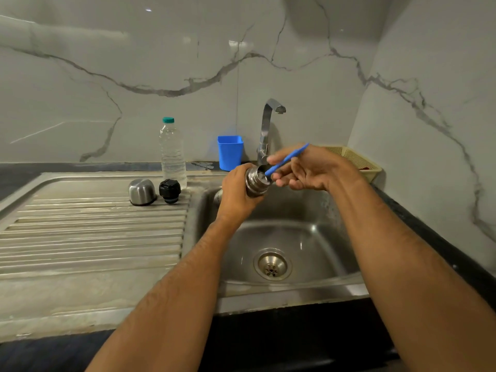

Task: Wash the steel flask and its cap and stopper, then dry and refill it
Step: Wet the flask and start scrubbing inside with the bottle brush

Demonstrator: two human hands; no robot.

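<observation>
Scrubbing the inside of the flask looks to be the step in hand, and the layout suits it. On the ribbed drainboard [88,232] at the left, the steel cap [141,191] sits mouth down with the black stopper [170,190] just beside it, both well apart from the basin and not yet in hand. Behind them stands a clear water bottle [172,153], likely meant for the refill, with a blue cup [230,152] further right against the wall.

Over the sink [316,237], the left hand [237,193] has its fingers wrapped closed around the flask [257,181], tilting the open mouth toward the right. The right hand [308,170] pinches a thin blue handle [287,159] between thumb and fingertips, the remaining fingers loosely extended; its lower end sits at the mouth of the flask. Whether a brush head is inside cannot be told.

To do this well, I judge the left grip should stay firm near the neck so the body does not twist, while the handle works along the inner wall in full strokes. The tap [268,124] shows no water running; rinsing under it would follow. A woven basket [354,159] sits at the far right.
</observation>
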